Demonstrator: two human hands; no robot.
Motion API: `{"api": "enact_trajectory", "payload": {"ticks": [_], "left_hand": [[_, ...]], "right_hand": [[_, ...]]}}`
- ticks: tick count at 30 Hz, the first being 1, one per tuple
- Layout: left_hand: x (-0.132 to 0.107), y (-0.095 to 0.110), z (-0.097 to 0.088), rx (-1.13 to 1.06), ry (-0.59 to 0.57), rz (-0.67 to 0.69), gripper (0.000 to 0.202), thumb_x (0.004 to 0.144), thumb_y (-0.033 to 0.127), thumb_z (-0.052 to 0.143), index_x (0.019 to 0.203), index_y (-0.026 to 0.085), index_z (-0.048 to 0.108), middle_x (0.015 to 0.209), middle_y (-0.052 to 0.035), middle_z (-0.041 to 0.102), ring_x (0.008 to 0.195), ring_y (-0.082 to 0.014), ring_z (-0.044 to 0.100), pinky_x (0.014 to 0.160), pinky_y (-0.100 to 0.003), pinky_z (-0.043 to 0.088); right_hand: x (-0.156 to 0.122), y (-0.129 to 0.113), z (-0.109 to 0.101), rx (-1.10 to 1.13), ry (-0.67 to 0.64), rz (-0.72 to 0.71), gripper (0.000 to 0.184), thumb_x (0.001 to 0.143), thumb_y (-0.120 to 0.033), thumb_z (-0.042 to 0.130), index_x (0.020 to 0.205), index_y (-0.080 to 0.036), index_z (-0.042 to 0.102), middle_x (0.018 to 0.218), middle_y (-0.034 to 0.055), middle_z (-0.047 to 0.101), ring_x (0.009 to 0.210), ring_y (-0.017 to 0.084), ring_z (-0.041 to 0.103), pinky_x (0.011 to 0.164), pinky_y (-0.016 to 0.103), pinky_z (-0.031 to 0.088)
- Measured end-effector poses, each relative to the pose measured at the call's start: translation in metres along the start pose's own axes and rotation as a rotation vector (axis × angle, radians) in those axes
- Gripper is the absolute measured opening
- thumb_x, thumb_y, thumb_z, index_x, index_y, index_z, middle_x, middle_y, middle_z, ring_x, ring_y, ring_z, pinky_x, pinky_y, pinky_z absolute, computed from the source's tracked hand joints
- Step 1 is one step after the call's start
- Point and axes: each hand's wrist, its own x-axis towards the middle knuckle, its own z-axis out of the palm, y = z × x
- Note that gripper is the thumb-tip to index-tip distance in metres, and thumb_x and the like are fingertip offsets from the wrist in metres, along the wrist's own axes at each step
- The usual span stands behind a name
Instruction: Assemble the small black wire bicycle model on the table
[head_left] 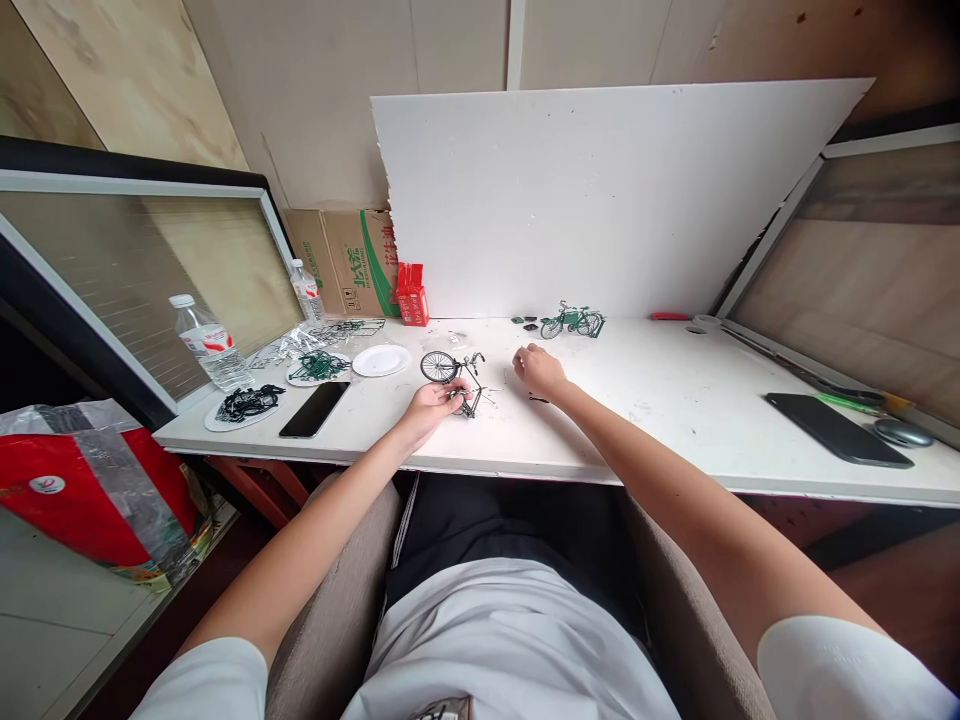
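My left hand (433, 408) is closed on a small black model bicycle (439, 367), holding it low over the white table. The bicycle's spoked wheel and handlebar show beyond my fingers; its lower part is partly covered by them. To the right, my right hand (538, 371) is just above the tabletop with its fingers curled together. Whatever may be between those fingertips is too small to make out. A tiny black part (538, 399) lies beside the right wrist. Farther back stands a green model bicycle (573, 321), with small dark pieces (530, 323) at its left.
On the left are a plate of black parts (246, 405), a plate of green parts (319, 367), a white plate (381, 360), a phone (315, 409), water bottles (210, 345) and a red box (412, 296). Another phone (838, 430) and a mouse (902, 432) lie right.
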Motion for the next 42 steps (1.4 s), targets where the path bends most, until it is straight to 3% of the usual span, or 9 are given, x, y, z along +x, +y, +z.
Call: {"api": "enact_trajectory", "payload": {"ticks": [5, 8, 13, 19, 26, 31, 37, 42], "left_hand": [[-0.002, -0.001, 0.003, 0.027, 0.008, 0.005, 0.052, 0.068, 0.025, 0.095, 0.113, 0.013, 0.071, 0.117, -0.0117, 0.072, 0.109, -0.0256, 0.071, 0.099, -0.039, 0.052], [-0.003, 0.000, 0.006, 0.038, 0.023, 0.002, 0.052, 0.067, 0.026, 0.096, 0.110, 0.013, 0.070, 0.116, -0.0116, 0.072, 0.109, -0.0271, 0.073, 0.098, -0.041, 0.053], [-0.003, 0.001, 0.007, 0.079, 0.034, 0.013, 0.049, 0.070, 0.031, 0.094, 0.109, 0.014, 0.069, 0.112, -0.0107, 0.073, 0.107, -0.0273, 0.074, 0.097, -0.040, 0.054], [0.002, 0.001, 0.005, 0.101, 0.027, 0.003, 0.046, 0.074, 0.032, 0.092, 0.110, 0.013, 0.069, 0.110, -0.0118, 0.075, 0.108, -0.0273, 0.074, 0.098, -0.040, 0.054], [0.010, 0.009, 0.013, 0.110, 0.057, 0.007, 0.042, 0.074, 0.028, 0.090, 0.108, 0.013, 0.069, 0.109, -0.0126, 0.077, 0.110, -0.0272, 0.074, 0.102, -0.042, 0.052], [0.008, 0.002, 0.025, 0.151, 0.053, 0.020, 0.046, 0.066, 0.027, 0.095, 0.103, 0.013, 0.070, 0.105, -0.0099, 0.077, 0.106, -0.0258, 0.073, 0.100, -0.042, 0.054], [0.008, -0.016, 0.027, 0.170, 0.155, 0.094, 0.044, 0.069, 0.033, 0.092, 0.102, 0.014, 0.071, 0.110, -0.0118, 0.076, 0.103, -0.0269, 0.073, 0.097, -0.044, 0.056], [0.011, -0.020, 0.022, 0.165, 0.245, 0.153, 0.040, 0.068, 0.030, 0.092, 0.097, 0.014, 0.070, 0.115, -0.0136, 0.076, 0.111, -0.0273, 0.070, 0.103, -0.044, 0.053]], "right_hand": [[-0.014, -0.006, 0.000, 0.521, 0.142, -0.155, 0.033, 0.107, -0.035, 0.036, 0.104, -0.015, 0.063, 0.105, 0.0128, 0.070, 0.094, 0.023, 0.062, 0.085, 0.034, 0.047], [-0.032, -0.016, -0.002, 0.665, 0.178, -0.271, 0.034, 0.107, -0.043, 0.039, 0.101, -0.018, 0.061, 0.102, 0.0099, 0.070, 0.090, 0.022, 0.061, 0.083, 0.033, 0.046], [-0.055, -0.031, -0.004, 0.702, 0.188, -0.319, 0.033, 0.106, -0.045, 0.042, 0.097, -0.020, 0.061, 0.091, 0.0059, 0.068, 0.082, 0.020, 0.059, 0.078, 0.032, 0.044], [-0.067, -0.035, 0.002, 0.727, 0.210, -0.196, 0.035, 0.105, -0.049, 0.041, 0.092, -0.021, 0.057, 0.084, 0.0047, 0.065, 0.074, 0.019, 0.055, 0.073, 0.032, 0.042], [-0.070, -0.036, 0.007, 0.770, 0.190, -0.125, 0.031, 0.101, -0.046, 0.045, 0.093, -0.020, 0.060, 0.090, 0.0073, 0.069, 0.079, 0.020, 0.058, 0.076, 0.033, 0.044], [-0.066, -0.031, 0.013, 0.798, 0.153, -0.120, 0.027, 0.096, -0.040, 0.051, 0.091, -0.018, 0.066, 0.089, 0.0078, 0.072, 0.081, 0.021, 0.061, 0.076, 0.032, 0.046], [-0.067, -0.030, 0.013, 0.734, 0.108, -0.133, 0.026, 0.094, -0.026, 0.050, 0.098, -0.016, 0.075, 0.097, 0.0087, 0.078, 0.085, 0.021, 0.068, 0.082, 0.032, 0.050], [-0.072, -0.031, 0.010, 0.665, 0.101, -0.159, 0.028, 0.098, -0.029, 0.055, 0.098, -0.016, 0.079, 0.101, 0.0109, 0.081, 0.089, 0.024, 0.072, 0.085, 0.034, 0.051]]}}
